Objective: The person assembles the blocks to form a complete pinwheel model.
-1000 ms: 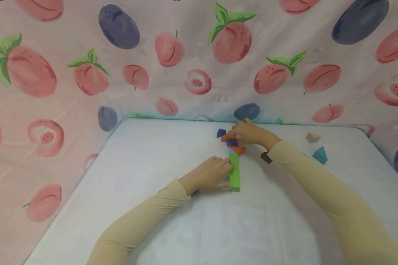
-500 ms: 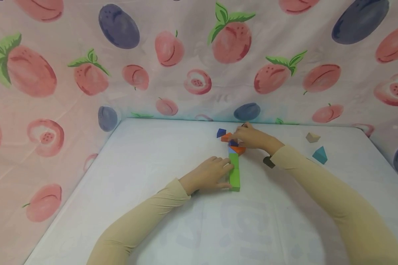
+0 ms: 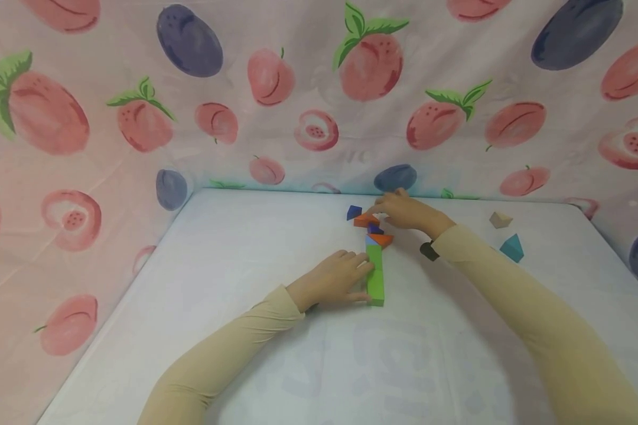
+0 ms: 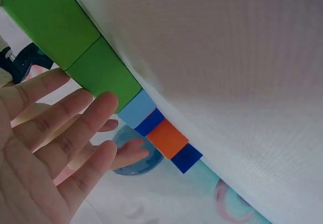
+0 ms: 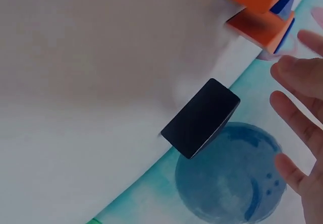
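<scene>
A row of wooden blocks runs away from me: green blocks (image 3: 374, 277), a light blue block (image 4: 137, 107), an orange triangular block (image 3: 381, 240), a dark blue block (image 3: 374, 228), another orange block (image 3: 365, 220) and a dark blue block (image 3: 354, 212) at the far end. My left hand (image 3: 336, 277) rests beside the green blocks, fingertips at their left side. My right hand (image 3: 404, 211) hovers at the far end by the farther orange block, fingers loosely spread in the right wrist view. A black block (image 5: 202, 118) stands near that hand, mostly hidden in the head view.
On the right of the white table (image 3: 218, 254) lie a beige triangular block (image 3: 501, 220) and a teal block (image 3: 512, 248). A fruit-patterned cloth (image 3: 319, 71) rises along the back and left sides of the table.
Over the last half second my right hand's fingers have drawn back from the nearer dark blue block toward the table's far edge. The left hand has stayed in place.
</scene>
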`<state>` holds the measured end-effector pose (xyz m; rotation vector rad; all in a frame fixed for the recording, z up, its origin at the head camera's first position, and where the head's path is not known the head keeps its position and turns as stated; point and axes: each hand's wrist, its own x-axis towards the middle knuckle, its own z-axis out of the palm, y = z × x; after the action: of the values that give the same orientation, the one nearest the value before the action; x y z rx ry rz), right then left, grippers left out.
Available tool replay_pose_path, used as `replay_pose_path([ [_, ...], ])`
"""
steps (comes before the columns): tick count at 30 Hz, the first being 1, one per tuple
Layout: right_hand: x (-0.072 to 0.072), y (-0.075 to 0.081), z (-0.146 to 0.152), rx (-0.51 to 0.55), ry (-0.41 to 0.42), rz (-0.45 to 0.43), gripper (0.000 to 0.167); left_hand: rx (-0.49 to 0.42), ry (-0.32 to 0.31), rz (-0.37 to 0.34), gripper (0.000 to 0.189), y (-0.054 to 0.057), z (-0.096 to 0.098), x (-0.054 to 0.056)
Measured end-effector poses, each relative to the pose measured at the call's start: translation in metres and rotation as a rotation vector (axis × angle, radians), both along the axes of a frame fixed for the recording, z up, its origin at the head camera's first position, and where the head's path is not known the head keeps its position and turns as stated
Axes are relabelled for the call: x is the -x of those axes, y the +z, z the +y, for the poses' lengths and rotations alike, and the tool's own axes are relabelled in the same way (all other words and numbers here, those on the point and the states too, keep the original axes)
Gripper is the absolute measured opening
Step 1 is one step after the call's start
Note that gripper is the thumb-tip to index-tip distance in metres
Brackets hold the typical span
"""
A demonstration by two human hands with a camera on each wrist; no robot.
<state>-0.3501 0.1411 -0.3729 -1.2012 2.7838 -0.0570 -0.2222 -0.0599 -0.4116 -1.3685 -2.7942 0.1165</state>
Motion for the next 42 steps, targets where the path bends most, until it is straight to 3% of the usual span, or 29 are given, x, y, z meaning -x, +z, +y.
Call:
replay_pose_path([
  [6,0.007,-0.003,-0.005,-0.076,0.081,0.011,0.056,-0.035,-0.021,0.02,0.063,-0.004,-0.001,0.001],
  [10,0.016,-0.006,-0.011,-0.118,0.059,-0.002,0.056,-0.039,-0.019,0.018,0.063,-0.005,-0.001,0.002],
  [15,0.024,-0.006,-0.016,-0.126,-0.028,-0.071,0.061,-0.037,-0.015,0.004,0.063,-0.005,-0.001,0.003],
  [20,0.028,-0.008,-0.019,-0.119,-0.071,-0.093,0.053,-0.033,-0.014,0.003,0.063,-0.004,-0.001,0.003],
  [42,0.031,-0.016,-0.023,-0.092,-0.024,-0.011,0.041,-0.013,-0.005,0.008,0.065,-0.003,-0.001,0.002],
])
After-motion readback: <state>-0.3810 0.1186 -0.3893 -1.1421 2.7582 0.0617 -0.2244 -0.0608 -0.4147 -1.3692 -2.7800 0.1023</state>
